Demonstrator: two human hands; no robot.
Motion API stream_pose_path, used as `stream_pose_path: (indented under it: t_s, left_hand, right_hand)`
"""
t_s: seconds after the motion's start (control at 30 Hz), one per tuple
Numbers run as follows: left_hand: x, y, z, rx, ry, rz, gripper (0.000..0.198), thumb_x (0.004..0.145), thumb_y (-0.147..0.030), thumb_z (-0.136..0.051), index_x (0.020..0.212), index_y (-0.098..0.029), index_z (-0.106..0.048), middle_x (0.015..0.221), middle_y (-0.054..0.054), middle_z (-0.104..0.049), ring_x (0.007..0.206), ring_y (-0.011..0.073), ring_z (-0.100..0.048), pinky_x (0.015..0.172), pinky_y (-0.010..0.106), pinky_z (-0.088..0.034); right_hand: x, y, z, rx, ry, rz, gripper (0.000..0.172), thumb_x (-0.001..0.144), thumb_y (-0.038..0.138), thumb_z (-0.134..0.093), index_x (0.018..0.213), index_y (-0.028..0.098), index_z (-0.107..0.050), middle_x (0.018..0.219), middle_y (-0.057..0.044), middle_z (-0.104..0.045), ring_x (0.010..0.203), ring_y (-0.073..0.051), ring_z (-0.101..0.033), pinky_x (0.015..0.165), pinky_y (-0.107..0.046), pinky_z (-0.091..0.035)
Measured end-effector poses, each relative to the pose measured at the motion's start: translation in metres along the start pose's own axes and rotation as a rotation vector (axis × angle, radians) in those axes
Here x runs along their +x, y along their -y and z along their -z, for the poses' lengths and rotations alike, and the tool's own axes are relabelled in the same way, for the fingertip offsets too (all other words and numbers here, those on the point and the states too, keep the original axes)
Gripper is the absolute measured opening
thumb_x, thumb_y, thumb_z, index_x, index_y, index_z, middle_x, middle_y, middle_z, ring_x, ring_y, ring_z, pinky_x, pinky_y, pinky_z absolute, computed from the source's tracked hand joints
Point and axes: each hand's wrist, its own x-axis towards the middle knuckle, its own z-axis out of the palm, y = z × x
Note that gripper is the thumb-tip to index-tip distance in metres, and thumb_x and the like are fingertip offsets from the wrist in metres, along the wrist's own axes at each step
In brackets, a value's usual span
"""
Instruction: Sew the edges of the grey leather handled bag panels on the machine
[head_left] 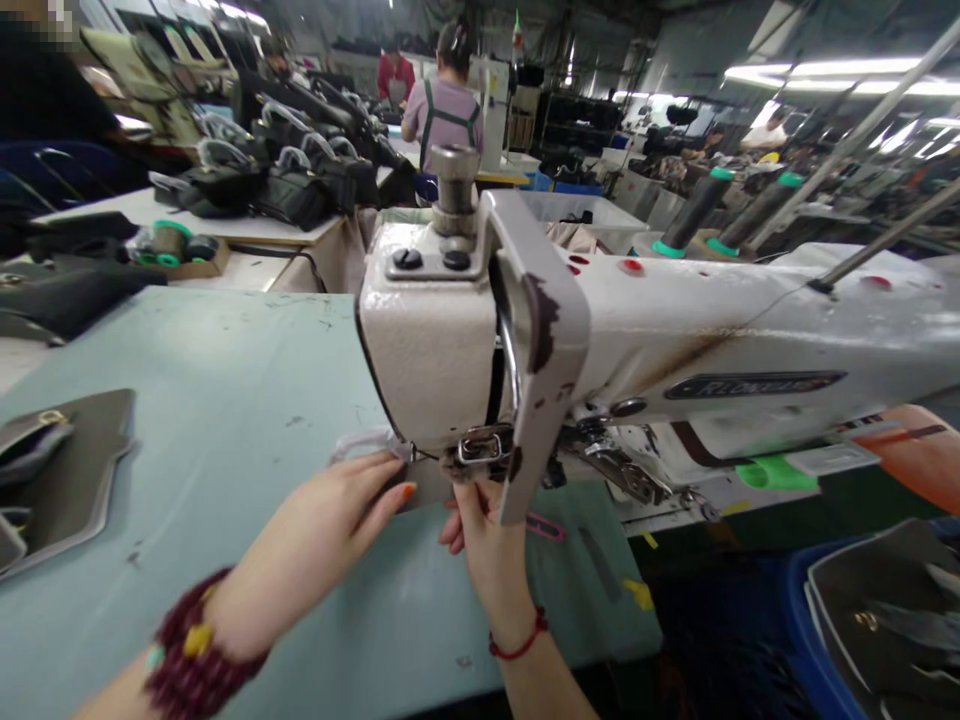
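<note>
A white sewing machine (pixel 431 350) stands in front of me, its worn metal guard (pixel 551 340) coming down past the needle area. Beside the presser foot, a flat grey piece (pixel 426 488) lies on the table, with something clear and plastic-like at its far edge. My left hand (pixel 326 525) rests on this piece from the left, fingers stretched flat and thumb apart. Under the machine head is my right hand (pixel 491 540), its fingers curled and thumb pressed in close to the piece. The machine and guard partly cover those fingertips, so what they pinch is hidden.
Pale green tabletop (pixel 225 400) surrounds the machine. Grey panels with straps (pixel 90 470) lie at left, and a pink-edged tool (pixel 546 527) is right of my right hand. A blue tub (pixel 795 600) holds more panels. Black bags (pixel 289 190) and a co-worker (pixel 450 105) are behind.
</note>
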Motion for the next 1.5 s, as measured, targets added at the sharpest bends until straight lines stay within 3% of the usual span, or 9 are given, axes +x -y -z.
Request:
stream_pose_path:
  t_s: [0.07, 0.17, 0.23, 0.33, 0.47, 0.63, 0.9, 1.0, 1.5]
  left_hand:
    - [-0.038, -0.008, -0.018, -0.129, -0.031, 0.08, 0.021, 0.086, -0.032, -0.059, 0.102, -0.024, -0.07, 0.108, 0.008, -0.068, 0.1, 0.0237, -0.063, 0.09, 0.033, -0.047]
    - [-0.071, -0.015, -0.062, -0.655, 0.011, 0.332, 0.015, 0.087, -0.036, -0.059, 0.09, -0.022, -0.066, 0.08, 0.004, -0.062, 0.073, 0.0181, -0.059, 0.065, 0.026, -0.048]
    - [-0.069, -0.015, -0.088, -1.065, -0.043, 0.501, 0.028, 0.086, -0.046, -0.057, 0.098, -0.022, -0.064, 0.072, 0.001, -0.057, 0.061, 0.015, -0.052, 0.055, 0.024, -0.044]
    - [-0.044, -0.011, -0.104, -1.345, -0.12, 0.585, 0.034, 0.082, -0.05, -0.061, 0.09, -0.017, -0.065, 0.083, 0.005, -0.061, 0.074, 0.0181, -0.053, 0.07, 0.029, -0.046]
    - [-0.023, -0.006, -0.088, -0.993, -0.054, 0.71, 0.043, 0.078, -0.051, -0.065, 0.054, -0.017, -0.056, 0.065, 0.003, -0.059, 0.07, 0.019, -0.05, 0.068, 0.027, -0.039]
    - [-0.02, -0.008, -0.072, -0.686, 0.087, 0.814, 0.054, 0.074, -0.061, -0.062, 0.043, -0.021, -0.044, 0.046, -0.003, -0.042, 0.055, 0.0159, -0.04, 0.056, 0.027, -0.029]
    - [-0.009, -0.018, -0.077, -0.995, -0.072, 0.736, 0.032, 0.076, -0.047, -0.067, 0.062, -0.019, -0.058, 0.058, -0.003, -0.046, 0.057, 0.014, -0.037, 0.055, 0.026, -0.031]
    - [-0.008, -0.021, -0.077, -1.128, -0.075, 0.805, 0.038, 0.073, -0.048, -0.069, 0.056, -0.019, -0.051, 0.053, -0.006, -0.037, 0.054, 0.0117, -0.032, 0.052, 0.025, -0.029]
    - [-0.009, -0.013, -0.078, -1.185, 0.005, 0.868, 0.035, 0.071, -0.046, -0.075, 0.062, -0.015, -0.061, 0.061, -0.003, -0.048, 0.06, 0.011, -0.038, 0.054, 0.022, -0.035]
  right_hand:
    - [0.0, 0.001, 0.0, -0.007, 0.007, 0.001, 0.05, 0.093, 0.049, -0.048, 0.057, 0.016, -0.058, 0.04, 0.0, -0.055, 0.033, -0.007, -0.046, 0.04, -0.015, -0.038]
    - [0.001, 0.001, 0.002, -0.044, 0.017, 0.035, 0.052, 0.094, 0.049, -0.046, 0.056, 0.016, -0.056, 0.04, 0.001, -0.055, 0.034, -0.007, -0.047, 0.042, -0.015, -0.039]
    - [0.001, 0.001, 0.004, -0.088, 0.017, 0.069, 0.051, 0.095, 0.049, -0.046, 0.057, 0.017, -0.056, 0.042, 0.001, -0.056, 0.036, -0.008, -0.049, 0.045, -0.016, -0.04]
    - [0.002, 0.0, 0.007, -0.15, 0.012, 0.104, 0.05, 0.095, 0.05, -0.046, 0.058, 0.018, -0.055, 0.043, 0.001, -0.056, 0.038, -0.008, -0.05, 0.046, -0.017, -0.04]
    - [0.002, 0.001, 0.007, -0.207, 0.004, 0.125, 0.054, 0.096, 0.05, -0.044, 0.053, 0.018, -0.051, 0.042, 0.001, -0.055, 0.039, -0.009, -0.051, 0.05, -0.019, -0.04]
    - [0.001, 0.003, 0.004, -0.214, -0.035, 0.13, 0.055, 0.096, 0.049, -0.044, 0.05, 0.019, -0.05, 0.041, 0.001, -0.054, 0.038, -0.009, -0.05, 0.05, -0.02, -0.039]
    - [-0.008, 0.001, 0.01, 0.075, 0.035, 0.053, 0.041, 0.094, 0.047, -0.049, 0.068, 0.016, -0.058, 0.057, -0.001, -0.061, 0.048, -0.01, -0.055, 0.05, -0.019, -0.043]
    - [-0.01, 0.002, 0.009, 0.134, 0.032, 0.036, 0.039, 0.092, 0.044, -0.052, 0.066, 0.015, -0.058, 0.055, 0.0, -0.06, 0.048, -0.009, -0.054, 0.05, -0.018, -0.042]
    - [-0.009, 0.012, 0.007, 0.204, -0.001, -0.026, 0.032, 0.087, 0.039, -0.056, 0.065, 0.015, -0.06, 0.05, 0.001, -0.059, 0.042, -0.008, -0.051, 0.043, -0.017, -0.04]
